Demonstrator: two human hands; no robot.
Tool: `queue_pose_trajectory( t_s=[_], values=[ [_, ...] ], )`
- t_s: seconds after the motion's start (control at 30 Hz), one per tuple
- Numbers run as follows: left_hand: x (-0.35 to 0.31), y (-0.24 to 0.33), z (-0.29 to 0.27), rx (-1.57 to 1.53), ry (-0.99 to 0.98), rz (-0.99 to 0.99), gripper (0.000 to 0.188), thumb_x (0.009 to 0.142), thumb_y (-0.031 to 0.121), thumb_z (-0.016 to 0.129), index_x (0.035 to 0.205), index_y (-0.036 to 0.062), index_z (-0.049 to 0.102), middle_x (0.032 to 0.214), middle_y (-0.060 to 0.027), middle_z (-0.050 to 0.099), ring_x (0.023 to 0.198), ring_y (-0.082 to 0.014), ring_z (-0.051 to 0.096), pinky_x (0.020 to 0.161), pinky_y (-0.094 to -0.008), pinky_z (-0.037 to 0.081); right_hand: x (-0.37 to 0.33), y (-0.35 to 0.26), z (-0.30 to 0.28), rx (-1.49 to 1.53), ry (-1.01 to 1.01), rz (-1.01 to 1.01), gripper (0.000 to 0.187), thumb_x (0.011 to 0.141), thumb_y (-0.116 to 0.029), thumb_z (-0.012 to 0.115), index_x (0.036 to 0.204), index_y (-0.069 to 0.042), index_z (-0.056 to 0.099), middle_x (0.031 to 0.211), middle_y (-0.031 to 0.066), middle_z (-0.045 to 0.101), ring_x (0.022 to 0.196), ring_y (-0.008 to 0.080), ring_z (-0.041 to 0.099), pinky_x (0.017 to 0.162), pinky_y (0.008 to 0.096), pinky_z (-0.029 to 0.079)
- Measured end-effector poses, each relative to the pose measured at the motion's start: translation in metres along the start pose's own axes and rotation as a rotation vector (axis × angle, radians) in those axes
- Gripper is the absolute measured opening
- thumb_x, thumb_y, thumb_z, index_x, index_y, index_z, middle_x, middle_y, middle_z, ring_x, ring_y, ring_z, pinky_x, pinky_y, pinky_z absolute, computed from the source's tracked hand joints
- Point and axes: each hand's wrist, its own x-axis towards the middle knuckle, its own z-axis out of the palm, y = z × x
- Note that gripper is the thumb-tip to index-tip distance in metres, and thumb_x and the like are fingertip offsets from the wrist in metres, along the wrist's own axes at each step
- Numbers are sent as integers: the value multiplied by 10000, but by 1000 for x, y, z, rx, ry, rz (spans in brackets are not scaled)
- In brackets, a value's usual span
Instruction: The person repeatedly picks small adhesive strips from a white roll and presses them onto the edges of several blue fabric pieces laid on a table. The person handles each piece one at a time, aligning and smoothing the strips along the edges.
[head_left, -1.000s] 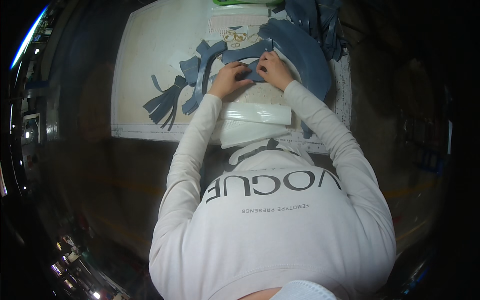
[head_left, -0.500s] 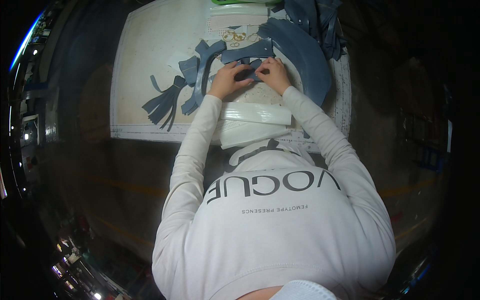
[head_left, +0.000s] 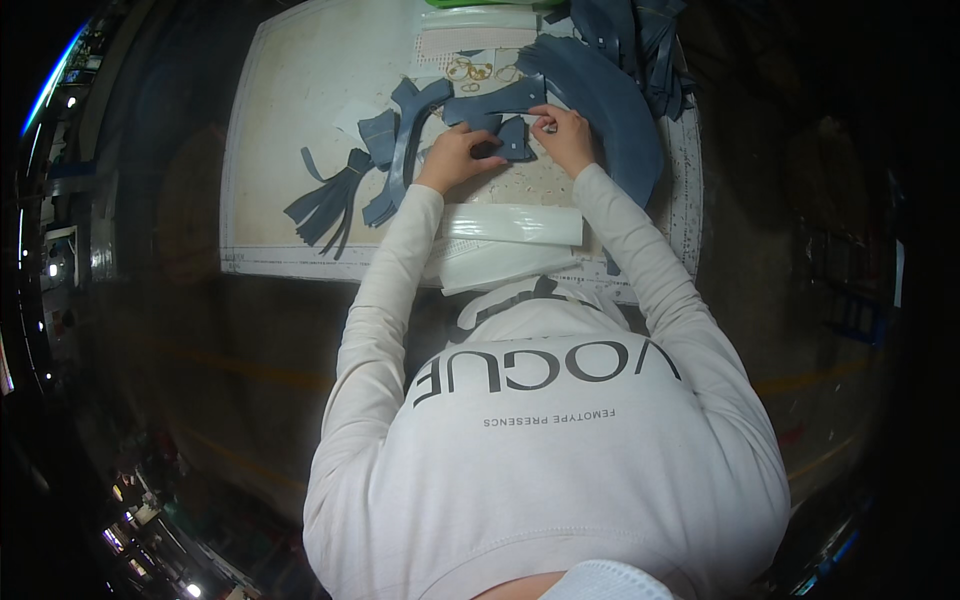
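Note:
My left hand (head_left: 458,160) rests at the left side of a small stack of dark blue, leather-like pieces (head_left: 514,130); its thumb and fingers are apart. A small white label (head_left: 516,145) shows on that stack. My right hand (head_left: 567,140) is just right of it, fingertips curled together; anything between them is too small to make out. Beyond the hands lies a wider blue piece (head_left: 492,103) with a small white mark at its right end. A curved blue strip (head_left: 408,135) is left of my left hand, and a large curved blue stack (head_left: 610,110) borders my right hand.
Glossy white sheets (head_left: 512,226) lie at the table's near edge. Rubber bands (head_left: 470,70) and a printed pinkish sheet (head_left: 478,40) are farther back. A tied bundle of blue strips (head_left: 335,200) is at left, more blue pieces (head_left: 650,40) at far right. The table (head_left: 270,180) has a pale top.
My right hand has moved right, away from the small blue stack, uncovering it and its white label. My left hand has stayed nearly in place, shifting only slightly.

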Motion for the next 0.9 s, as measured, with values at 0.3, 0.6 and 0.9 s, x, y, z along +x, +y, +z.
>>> queue_pose_trajectory(
  t_s=[0.3,0.6,0.9],
  values=[
    [4,-12,-5,-176,-43,-49,221,774,223,791,964,116,754,777,-110,655,663,-194,653,636,-281,517,-1,2,1,83,-2,61,241,706,-108,728,944,-131,701,726,17,698,684,229,625,762,350,482],
    [0,0,-4,-97,25,-21,253,763,256,747,994,163,696,771,-111,628,694,-278,651,644,-350,522,-7,-16,9,208,-135,-136,267,722,-24,693,944,-107,569,709,29,668,738,252,622,765,369,489],
    [0,-6,3,-66,17,-7,237,756,294,775,950,171,720,769,-97,605,642,-260,634,620,-349,516,-6,-23,10,-16,-103,-54,208,740,-25,680,906,-118,596,779,19,643,811,251,594,718,380,484]
  ],
)
